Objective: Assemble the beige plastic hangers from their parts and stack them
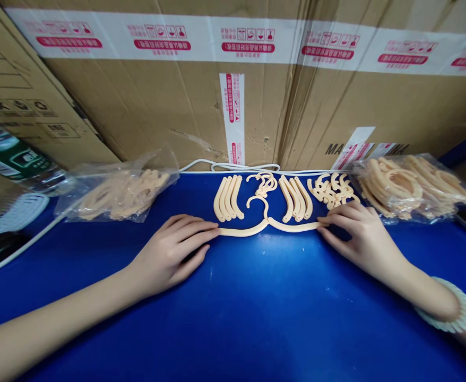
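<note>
A cream-coloured clothes hanger (244,231) lies on the blue tabletop, its two curved arms spread sideways and its hook (264,203) pointing away from me. My left hand (177,249) touches the tip of the left arm with outstretched fingers, thumb apart below. At the other end, my right hand (354,231) pinches the tip of the right arm between thumb and fingers. Just behind the hanger are two groups of loose hanger arms, a left group (227,199) and a right group (295,199). Between them sits a small pile of loose hooks (267,183).
Small curved pieces (332,188) lie behind my right hand. Clear bags of cream parts stand at left (115,193) and right (412,185). A white cable (241,165) runs along cardboard boxes (169,106). A bottle (14,154) and white comb-like brush (22,212) are far left.
</note>
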`<state>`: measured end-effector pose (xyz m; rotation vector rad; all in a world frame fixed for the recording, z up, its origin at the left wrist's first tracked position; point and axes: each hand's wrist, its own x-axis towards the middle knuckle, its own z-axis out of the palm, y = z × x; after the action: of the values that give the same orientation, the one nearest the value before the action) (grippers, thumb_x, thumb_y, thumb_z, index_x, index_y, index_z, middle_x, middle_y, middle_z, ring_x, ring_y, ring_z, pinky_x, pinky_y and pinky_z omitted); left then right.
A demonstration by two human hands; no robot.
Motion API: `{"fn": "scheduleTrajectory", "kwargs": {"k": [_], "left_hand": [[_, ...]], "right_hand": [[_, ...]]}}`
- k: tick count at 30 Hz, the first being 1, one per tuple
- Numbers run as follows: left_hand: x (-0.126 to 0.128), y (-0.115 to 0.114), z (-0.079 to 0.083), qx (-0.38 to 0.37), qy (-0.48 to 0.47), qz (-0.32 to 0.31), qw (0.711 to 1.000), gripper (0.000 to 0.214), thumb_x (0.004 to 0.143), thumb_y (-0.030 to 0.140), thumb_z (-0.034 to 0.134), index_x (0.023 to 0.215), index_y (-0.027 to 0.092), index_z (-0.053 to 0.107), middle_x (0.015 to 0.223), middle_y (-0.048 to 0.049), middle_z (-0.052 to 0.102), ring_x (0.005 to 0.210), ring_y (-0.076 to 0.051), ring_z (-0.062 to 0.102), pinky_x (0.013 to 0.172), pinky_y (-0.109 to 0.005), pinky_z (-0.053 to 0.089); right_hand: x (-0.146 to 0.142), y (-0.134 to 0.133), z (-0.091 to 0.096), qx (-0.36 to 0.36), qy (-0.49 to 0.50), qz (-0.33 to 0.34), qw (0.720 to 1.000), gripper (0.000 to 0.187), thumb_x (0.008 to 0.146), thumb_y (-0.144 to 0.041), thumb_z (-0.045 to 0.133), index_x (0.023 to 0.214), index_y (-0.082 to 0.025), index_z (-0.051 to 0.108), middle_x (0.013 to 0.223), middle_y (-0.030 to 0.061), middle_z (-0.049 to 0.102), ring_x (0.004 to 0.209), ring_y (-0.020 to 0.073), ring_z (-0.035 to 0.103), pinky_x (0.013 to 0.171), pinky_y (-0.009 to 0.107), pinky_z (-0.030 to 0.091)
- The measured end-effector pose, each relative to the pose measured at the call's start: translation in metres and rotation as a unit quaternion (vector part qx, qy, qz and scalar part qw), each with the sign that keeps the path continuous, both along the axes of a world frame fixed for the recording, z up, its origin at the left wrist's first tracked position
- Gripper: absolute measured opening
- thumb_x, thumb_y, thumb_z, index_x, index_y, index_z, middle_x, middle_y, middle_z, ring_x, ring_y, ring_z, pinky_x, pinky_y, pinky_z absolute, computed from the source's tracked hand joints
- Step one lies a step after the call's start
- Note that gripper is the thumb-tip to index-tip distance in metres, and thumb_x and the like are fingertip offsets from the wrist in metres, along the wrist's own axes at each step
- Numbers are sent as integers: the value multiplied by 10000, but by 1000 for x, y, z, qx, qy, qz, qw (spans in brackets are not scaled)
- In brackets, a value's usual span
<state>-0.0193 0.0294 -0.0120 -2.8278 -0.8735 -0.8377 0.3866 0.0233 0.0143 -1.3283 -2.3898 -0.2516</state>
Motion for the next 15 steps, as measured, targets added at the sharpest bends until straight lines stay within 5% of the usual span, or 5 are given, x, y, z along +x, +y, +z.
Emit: {"fn": "scheduleTrajectory", "kwargs": {"k": [15], "left_hand": [[0,-1,-1,-5,-3,1,1000,323,965,116,569,1283,153,616,1238,-121,710,1110,-271,647,958,-474,492]], "right_hand": [[4,1,-2,-1,3,6,1000,216,983,-357,585,977,-202,735,978,104,736,965,296,640,806,452,487]]}}
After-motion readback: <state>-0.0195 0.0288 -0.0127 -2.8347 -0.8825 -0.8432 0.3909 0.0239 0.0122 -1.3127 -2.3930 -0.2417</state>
